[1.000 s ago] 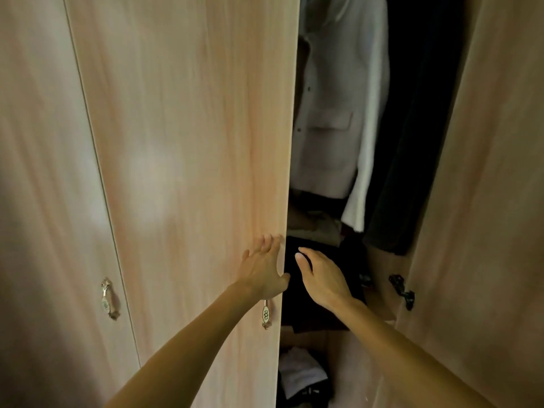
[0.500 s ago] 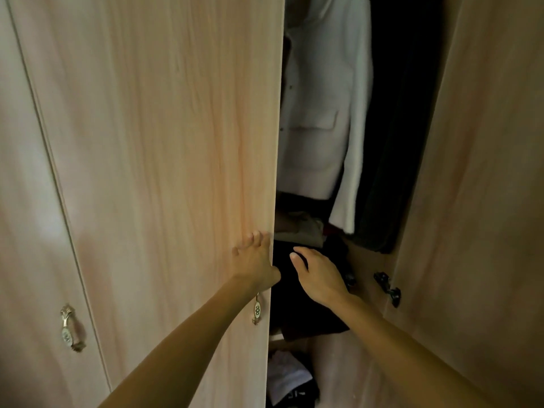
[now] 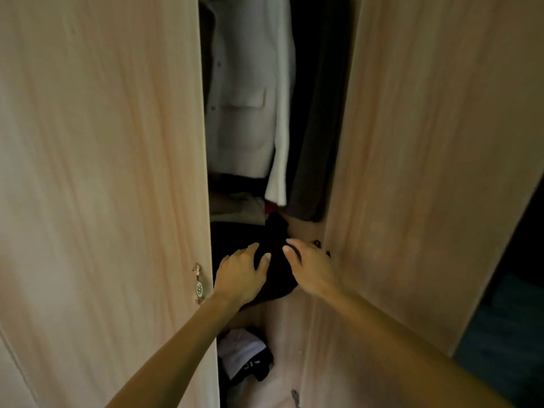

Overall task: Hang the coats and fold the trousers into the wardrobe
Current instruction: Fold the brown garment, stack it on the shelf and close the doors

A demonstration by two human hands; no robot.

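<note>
Left hand and right hand lie flat on black trousers, left door crowding.

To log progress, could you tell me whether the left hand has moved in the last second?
Yes. The left hand went rightward off the left door, past its handle, onto the black folded garment inside.

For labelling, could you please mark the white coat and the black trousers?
white coat [image 3: 241, 125]: head view, on its front pocket.
black trousers [image 3: 278, 273]: head view, on the folded front part.
</note>
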